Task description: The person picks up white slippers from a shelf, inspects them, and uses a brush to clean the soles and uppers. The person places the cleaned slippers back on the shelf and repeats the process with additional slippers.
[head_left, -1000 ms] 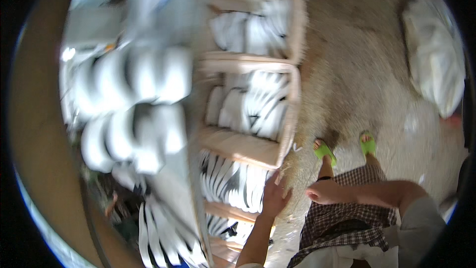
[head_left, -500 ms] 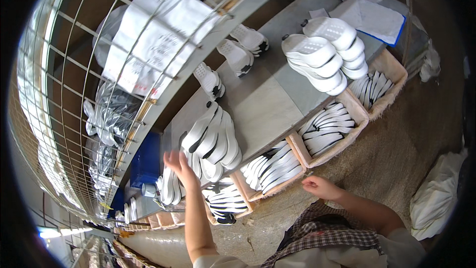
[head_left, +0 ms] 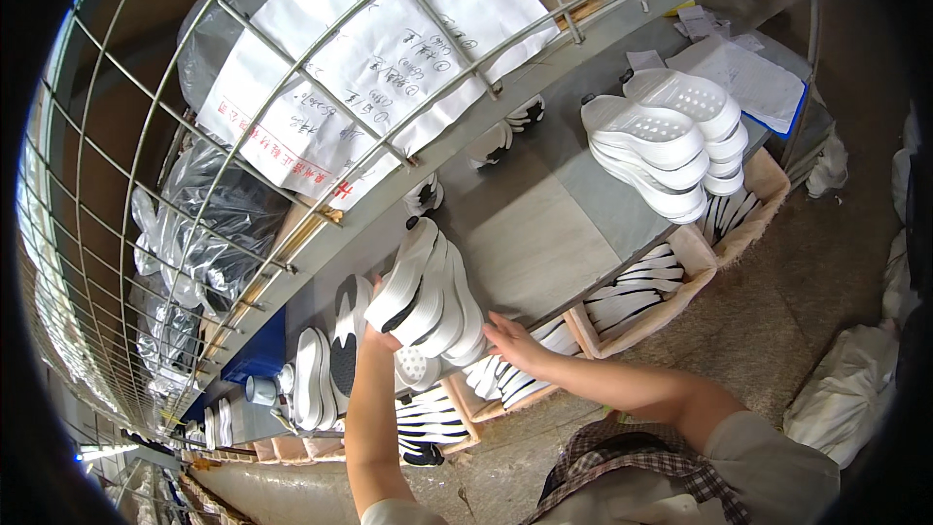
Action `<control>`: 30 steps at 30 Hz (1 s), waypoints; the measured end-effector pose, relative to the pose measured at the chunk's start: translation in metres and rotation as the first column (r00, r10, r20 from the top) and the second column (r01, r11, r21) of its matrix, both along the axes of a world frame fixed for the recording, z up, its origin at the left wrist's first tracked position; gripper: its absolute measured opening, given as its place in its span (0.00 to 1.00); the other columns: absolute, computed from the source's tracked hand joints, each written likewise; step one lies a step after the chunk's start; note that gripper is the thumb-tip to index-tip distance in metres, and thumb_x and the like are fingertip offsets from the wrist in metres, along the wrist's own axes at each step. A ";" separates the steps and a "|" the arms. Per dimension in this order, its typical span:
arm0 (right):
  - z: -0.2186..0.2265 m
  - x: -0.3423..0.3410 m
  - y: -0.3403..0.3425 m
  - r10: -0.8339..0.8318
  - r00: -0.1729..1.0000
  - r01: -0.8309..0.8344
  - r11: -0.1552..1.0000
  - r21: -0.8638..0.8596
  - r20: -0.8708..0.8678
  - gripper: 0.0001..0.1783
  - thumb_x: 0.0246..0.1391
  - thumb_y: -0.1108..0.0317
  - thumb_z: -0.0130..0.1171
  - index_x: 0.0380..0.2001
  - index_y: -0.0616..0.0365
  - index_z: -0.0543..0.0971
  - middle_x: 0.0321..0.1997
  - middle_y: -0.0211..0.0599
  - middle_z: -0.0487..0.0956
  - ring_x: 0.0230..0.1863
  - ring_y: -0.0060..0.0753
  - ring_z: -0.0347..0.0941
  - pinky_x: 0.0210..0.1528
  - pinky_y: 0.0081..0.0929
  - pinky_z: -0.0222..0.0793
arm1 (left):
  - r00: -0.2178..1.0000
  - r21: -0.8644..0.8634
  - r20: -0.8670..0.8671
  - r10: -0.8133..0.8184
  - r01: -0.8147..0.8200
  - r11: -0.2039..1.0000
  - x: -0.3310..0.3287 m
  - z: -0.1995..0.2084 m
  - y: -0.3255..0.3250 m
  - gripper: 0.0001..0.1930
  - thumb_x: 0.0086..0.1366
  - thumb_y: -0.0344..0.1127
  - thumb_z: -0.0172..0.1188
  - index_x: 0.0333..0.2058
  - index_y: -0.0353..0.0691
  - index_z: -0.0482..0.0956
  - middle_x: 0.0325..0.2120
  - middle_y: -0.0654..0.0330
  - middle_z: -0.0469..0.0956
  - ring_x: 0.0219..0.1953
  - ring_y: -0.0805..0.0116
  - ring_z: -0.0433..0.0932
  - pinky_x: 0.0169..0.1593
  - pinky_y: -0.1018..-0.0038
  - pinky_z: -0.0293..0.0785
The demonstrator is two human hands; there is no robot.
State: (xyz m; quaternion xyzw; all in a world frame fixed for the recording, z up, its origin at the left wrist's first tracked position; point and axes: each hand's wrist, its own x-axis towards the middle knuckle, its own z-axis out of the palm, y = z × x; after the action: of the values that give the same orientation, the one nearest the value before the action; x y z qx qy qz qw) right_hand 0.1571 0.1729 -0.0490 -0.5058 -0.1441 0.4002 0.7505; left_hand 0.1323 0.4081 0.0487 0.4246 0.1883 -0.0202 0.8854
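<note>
A stack of white shoe soles stands on its edges at the left middle of the grey bench. My left hand is against the stack's left side, its fingers curled round the edge and partly hidden by the soles. My right hand reaches to the stack's lower right side, fingers stretched out and apart, with the fingertips at the outermost sole. Left of my left hand lie a sole with a dark tread and several white soles on edge.
Two piles of white soles stand at the right of the bench. Bins of black-and-white strips line its front edge. A wire rack with papers overhangs the far left. White sacks lie on the floor at right.
My left hand has come down onto the stack's left side. My right hand has moved left and up to its right side. The view has shifted, with the rack now closer.
</note>
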 end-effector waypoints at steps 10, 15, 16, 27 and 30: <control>0.036 -0.018 -0.037 -0.090 0.984 0.083 0.995 -0.050 -0.153 0.27 0.64 0.50 0.34 0.54 0.62 0.64 0.51 0.43 0.71 0.54 0.42 0.67 0.59 0.37 0.63 | 0.975 -0.194 0.203 -0.094 0.134 0.972 -0.028 -0.004 -0.061 0.28 0.66 0.54 0.44 0.56 0.39 0.66 0.52 0.52 0.70 0.52 0.56 0.71 0.57 0.63 0.67; 0.024 -0.024 -0.113 -0.038 0.966 0.042 0.999 0.010 -0.255 0.40 0.53 0.51 0.57 0.55 0.72 0.54 0.54 0.61 0.62 0.54 0.49 0.65 0.57 0.40 0.63 | 0.991 0.135 -0.085 0.100 -0.088 0.987 -0.080 -0.035 -0.122 0.26 0.58 0.51 0.48 0.45 0.34 0.75 0.35 0.53 0.79 0.39 0.58 0.78 0.50 0.62 0.73; 0.020 -0.028 -0.129 -0.080 0.949 0.071 0.997 -0.039 -0.305 0.51 0.48 0.51 0.65 0.59 0.72 0.46 0.58 0.60 0.56 0.57 0.49 0.60 0.58 0.42 0.60 | 0.990 0.015 -0.076 0.118 -0.118 0.993 -0.087 -0.042 -0.136 0.25 0.57 0.49 0.49 0.43 0.33 0.76 0.34 0.54 0.79 0.38 0.59 0.78 0.50 0.61 0.73; 0.000 -0.043 -0.282 -0.110 0.990 0.095 0.983 0.158 0.088 0.52 0.50 0.55 0.63 0.65 0.67 0.43 0.65 0.55 0.54 0.65 0.45 0.53 0.64 0.42 0.56 | 0.957 0.079 -0.009 -0.289 0.288 0.954 -0.094 -0.047 -0.290 0.44 0.45 0.49 0.57 0.60 0.33 0.57 0.50 0.47 0.69 0.50 0.56 0.71 0.54 0.62 0.68; -0.019 -0.040 -0.315 -0.137 0.990 0.126 0.969 0.212 0.034 0.54 0.49 0.49 0.63 0.66 0.63 0.43 0.67 0.52 0.52 0.66 0.44 0.53 0.65 0.41 0.55 | 0.942 0.209 0.063 -0.329 0.310 0.927 -0.094 -0.034 -0.351 0.48 0.45 0.52 0.58 0.63 0.35 0.51 0.54 0.48 0.64 0.54 0.56 0.68 0.54 0.64 0.67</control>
State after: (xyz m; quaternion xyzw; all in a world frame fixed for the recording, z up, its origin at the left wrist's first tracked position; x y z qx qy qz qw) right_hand 0.1175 -0.1417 -0.0684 -0.4420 -0.1697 0.3198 0.8207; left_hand 0.0383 0.0567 0.0150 0.5353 0.0744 -0.1249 0.8321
